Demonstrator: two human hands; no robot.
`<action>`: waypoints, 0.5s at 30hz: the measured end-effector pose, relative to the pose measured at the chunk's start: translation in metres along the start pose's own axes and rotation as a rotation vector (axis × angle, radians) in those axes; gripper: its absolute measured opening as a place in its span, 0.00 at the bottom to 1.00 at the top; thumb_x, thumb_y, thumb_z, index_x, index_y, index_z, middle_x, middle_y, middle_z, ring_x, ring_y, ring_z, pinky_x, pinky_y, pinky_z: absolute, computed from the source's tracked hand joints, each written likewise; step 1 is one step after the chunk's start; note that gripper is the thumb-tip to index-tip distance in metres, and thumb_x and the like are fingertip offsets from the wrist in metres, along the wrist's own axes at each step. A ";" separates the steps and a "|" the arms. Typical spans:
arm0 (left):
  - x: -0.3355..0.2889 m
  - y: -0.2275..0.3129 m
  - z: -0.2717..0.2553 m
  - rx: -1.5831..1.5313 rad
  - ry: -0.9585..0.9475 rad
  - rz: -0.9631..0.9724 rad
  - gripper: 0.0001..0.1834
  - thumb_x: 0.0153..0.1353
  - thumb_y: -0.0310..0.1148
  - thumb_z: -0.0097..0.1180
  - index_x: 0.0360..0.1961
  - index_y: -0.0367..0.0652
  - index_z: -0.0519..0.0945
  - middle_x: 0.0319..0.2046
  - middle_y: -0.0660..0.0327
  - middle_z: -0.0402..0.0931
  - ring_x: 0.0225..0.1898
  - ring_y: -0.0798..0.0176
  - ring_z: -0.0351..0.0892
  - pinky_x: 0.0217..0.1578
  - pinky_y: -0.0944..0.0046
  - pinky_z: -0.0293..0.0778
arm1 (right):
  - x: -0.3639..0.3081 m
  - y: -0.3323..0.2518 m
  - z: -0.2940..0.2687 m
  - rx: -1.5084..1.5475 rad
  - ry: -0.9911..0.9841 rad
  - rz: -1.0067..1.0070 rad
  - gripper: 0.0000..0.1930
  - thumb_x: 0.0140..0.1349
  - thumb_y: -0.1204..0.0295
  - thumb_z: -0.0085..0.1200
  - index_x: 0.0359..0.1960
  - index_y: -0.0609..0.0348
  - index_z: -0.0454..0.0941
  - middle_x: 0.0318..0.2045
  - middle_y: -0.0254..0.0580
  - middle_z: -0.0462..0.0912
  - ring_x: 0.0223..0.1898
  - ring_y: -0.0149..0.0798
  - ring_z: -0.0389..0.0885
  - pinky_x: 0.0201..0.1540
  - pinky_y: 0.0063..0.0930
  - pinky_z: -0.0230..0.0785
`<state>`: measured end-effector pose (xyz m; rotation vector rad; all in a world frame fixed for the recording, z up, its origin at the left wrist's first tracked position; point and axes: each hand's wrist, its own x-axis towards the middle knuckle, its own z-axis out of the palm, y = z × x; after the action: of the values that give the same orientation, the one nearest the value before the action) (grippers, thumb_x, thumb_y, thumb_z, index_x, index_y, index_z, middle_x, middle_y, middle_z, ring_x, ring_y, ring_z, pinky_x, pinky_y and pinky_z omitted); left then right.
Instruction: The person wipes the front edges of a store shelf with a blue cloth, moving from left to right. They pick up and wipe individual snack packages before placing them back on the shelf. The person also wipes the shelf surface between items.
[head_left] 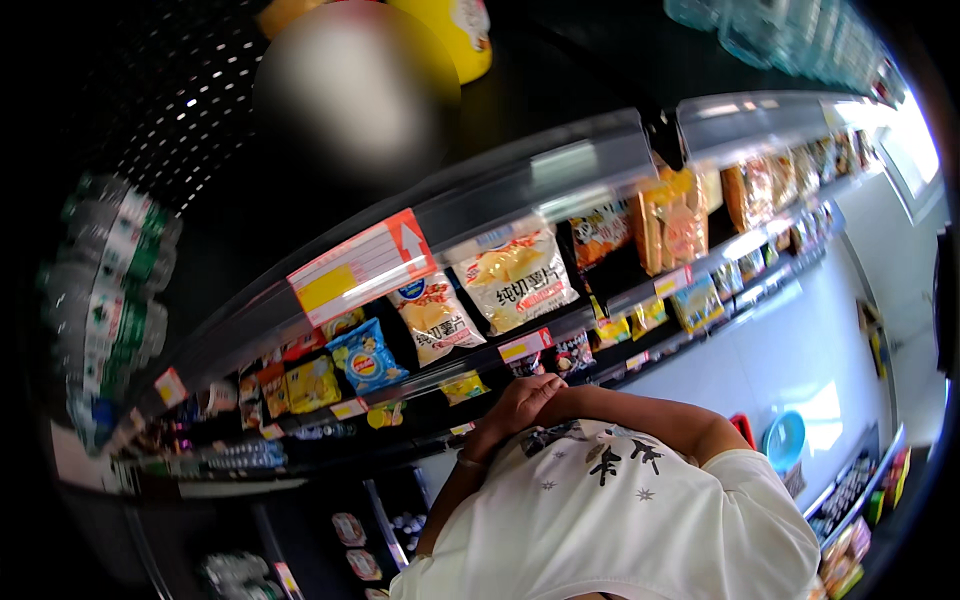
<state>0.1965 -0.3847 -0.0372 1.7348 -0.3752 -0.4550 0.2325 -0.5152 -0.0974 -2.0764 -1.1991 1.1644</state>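
In front of my white printed shirt, my two hands meet at waist height. My left hand lies across the end of my right arm, its fingers closed around the right wrist. The fingers of my right hand are hidden. No goods show in either hand. Just beyond them runs a snack shelf with a red-and-white price tag. Above that tag stand a large white chip bag and a smaller white chip bag. A blue chip bag is further left.
A dark shelf top above holds bottled water packs at left and more bottles at upper right. A blurred white round shape hangs close to the view. Orange snack packs line the right. A blue basin sits on the pale floor.
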 end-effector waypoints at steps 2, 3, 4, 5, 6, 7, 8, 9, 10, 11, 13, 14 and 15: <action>0.005 -0.008 0.011 0.011 0.050 0.001 0.22 0.75 0.43 0.41 0.43 0.33 0.79 0.35 0.56 0.81 0.40 0.67 0.77 0.46 0.65 0.72 | -0.007 0.007 -0.008 -0.027 -0.023 -0.016 0.19 0.69 0.64 0.45 0.58 0.55 0.74 0.56 0.52 0.76 0.59 0.46 0.74 0.62 0.39 0.64; 0.010 -0.004 0.017 0.016 0.068 0.006 0.22 0.76 0.43 0.40 0.44 0.33 0.79 0.36 0.60 0.81 0.41 0.70 0.75 0.47 0.66 0.71 | -0.010 0.010 -0.011 -0.037 -0.033 -0.018 0.19 0.69 0.64 0.45 0.58 0.55 0.74 0.56 0.52 0.76 0.59 0.46 0.74 0.62 0.39 0.64; 0.012 0.001 0.023 -0.003 0.112 0.025 0.22 0.76 0.42 0.40 0.43 0.34 0.79 0.35 0.60 0.81 0.41 0.71 0.75 0.46 0.66 0.71 | -0.012 0.014 -0.014 -0.046 -0.040 -0.021 0.19 0.69 0.64 0.45 0.58 0.55 0.74 0.56 0.52 0.76 0.59 0.46 0.73 0.62 0.39 0.64; 0.016 0.003 0.025 0.013 0.116 0.026 0.22 0.76 0.42 0.40 0.43 0.34 0.79 0.34 0.61 0.81 0.41 0.71 0.75 0.46 0.66 0.71 | -0.014 0.016 -0.017 -0.054 -0.050 -0.026 0.19 0.69 0.64 0.45 0.58 0.55 0.74 0.56 0.52 0.76 0.59 0.46 0.73 0.62 0.39 0.64; 0.018 0.001 0.025 0.027 0.116 0.022 0.21 0.76 0.42 0.40 0.43 0.34 0.79 0.34 0.61 0.81 0.40 0.72 0.75 0.46 0.66 0.71 | -0.013 0.017 -0.018 -0.065 -0.059 -0.026 0.19 0.69 0.64 0.44 0.58 0.55 0.74 0.56 0.52 0.76 0.59 0.46 0.73 0.62 0.39 0.64; 0.019 -0.003 0.024 0.040 0.113 0.017 0.21 0.76 0.42 0.40 0.43 0.34 0.79 0.34 0.61 0.81 0.40 0.72 0.74 0.45 0.67 0.71 | -0.013 0.019 -0.021 -0.078 -0.064 -0.029 0.19 0.69 0.64 0.44 0.58 0.55 0.74 0.56 0.52 0.76 0.59 0.46 0.73 0.62 0.39 0.64; 0.022 -0.005 0.022 0.054 0.127 0.016 0.20 0.76 0.41 0.41 0.42 0.34 0.79 0.33 0.59 0.81 0.39 0.70 0.76 0.44 0.66 0.71 | -0.012 0.022 -0.025 -0.090 -0.068 -0.039 0.19 0.69 0.64 0.44 0.58 0.55 0.74 0.56 0.52 0.76 0.59 0.46 0.73 0.62 0.39 0.64; 0.023 -0.006 0.019 0.098 0.147 0.034 0.20 0.75 0.42 0.42 0.41 0.35 0.79 0.33 0.55 0.81 0.38 0.63 0.78 0.43 0.63 0.72 | -0.010 0.022 -0.027 -0.102 -0.070 -0.041 0.19 0.69 0.64 0.44 0.58 0.55 0.74 0.57 0.52 0.76 0.59 0.46 0.73 0.63 0.39 0.64; 0.022 -0.008 0.016 0.142 0.164 0.052 0.20 0.74 0.42 0.43 0.41 0.35 0.78 0.32 0.51 0.80 0.38 0.55 0.80 0.41 0.60 0.73 | -0.007 0.021 -0.028 -0.118 -0.077 -0.046 0.19 0.69 0.64 0.44 0.58 0.55 0.74 0.57 0.52 0.76 0.59 0.46 0.73 0.63 0.39 0.63; 0.023 -0.007 0.011 0.190 0.176 0.072 0.19 0.74 0.43 0.44 0.40 0.36 0.78 0.32 0.47 0.80 0.37 0.47 0.82 0.39 0.57 0.74 | -0.003 0.021 -0.027 -0.129 -0.080 -0.051 0.19 0.69 0.64 0.44 0.58 0.55 0.74 0.57 0.52 0.76 0.59 0.46 0.73 0.63 0.39 0.63; 0.021 -0.005 -0.001 0.227 0.177 0.068 0.18 0.72 0.42 0.46 0.39 0.37 0.79 0.32 0.45 0.79 0.37 0.43 0.81 0.37 0.55 0.74 | 0.009 0.020 -0.028 -0.167 -0.086 -0.062 0.19 0.69 0.63 0.44 0.58 0.55 0.74 0.57 0.52 0.76 0.60 0.46 0.73 0.63 0.39 0.63; 0.020 0.000 -0.008 0.263 0.169 0.077 0.17 0.72 0.42 0.46 0.39 0.37 0.79 0.32 0.44 0.79 0.37 0.43 0.80 0.37 0.55 0.73 | 0.013 0.014 -0.033 -0.213 -0.095 -0.089 0.19 0.69 0.64 0.44 0.58 0.55 0.74 0.57 0.52 0.76 0.59 0.46 0.73 0.63 0.39 0.64; 0.018 0.005 -0.015 0.299 0.160 0.087 0.17 0.71 0.41 0.47 0.39 0.38 0.79 0.31 0.44 0.78 0.37 0.42 0.80 0.36 0.54 0.73 | 0.018 0.008 -0.038 -0.259 -0.104 -0.115 0.19 0.69 0.64 0.43 0.58 0.55 0.74 0.57 0.52 0.76 0.59 0.47 0.73 0.62 0.40 0.64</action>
<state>0.2198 -0.3819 -0.0317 2.0202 -0.4172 -0.2012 0.2733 -0.5033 -0.0910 -2.1173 -1.5699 1.1252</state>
